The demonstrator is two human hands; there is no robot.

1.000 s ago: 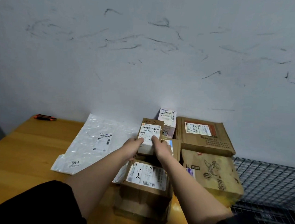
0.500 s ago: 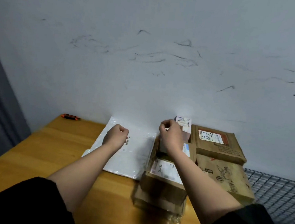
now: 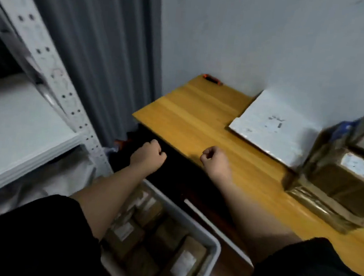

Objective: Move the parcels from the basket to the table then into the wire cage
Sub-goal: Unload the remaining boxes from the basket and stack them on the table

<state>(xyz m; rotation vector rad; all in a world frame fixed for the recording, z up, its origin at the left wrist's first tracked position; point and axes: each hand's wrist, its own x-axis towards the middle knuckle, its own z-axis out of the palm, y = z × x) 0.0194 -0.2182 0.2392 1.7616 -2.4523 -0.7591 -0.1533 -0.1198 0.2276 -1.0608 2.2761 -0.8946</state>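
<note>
Cardboard parcels [image 3: 163, 244] fill the grey basket [image 3: 210, 235] below your arms — stiff, probably light boxes, so take one by its opposite sides. Your left hand [image 3: 147, 157] and right hand [image 3: 214, 160] are curled into empty fists. More parcels sit stacked [image 3: 338, 173] on the table [image 3: 191, 116]; the shelf [image 3: 23, 124] crowds your left.

The basket [image 3: 215, 246] lies below the near left edge of the surface [image 3: 191, 116], open at the top, with brown parcels [image 3: 146, 229] packed close inside. Left of the basket a white shelf rack [image 3: 50, 78] hems it in. Right of the basket, stacked boxes [image 3: 340, 178] and a white mailer [image 3: 272, 126] crowd the surface; its left half lies bare
</note>
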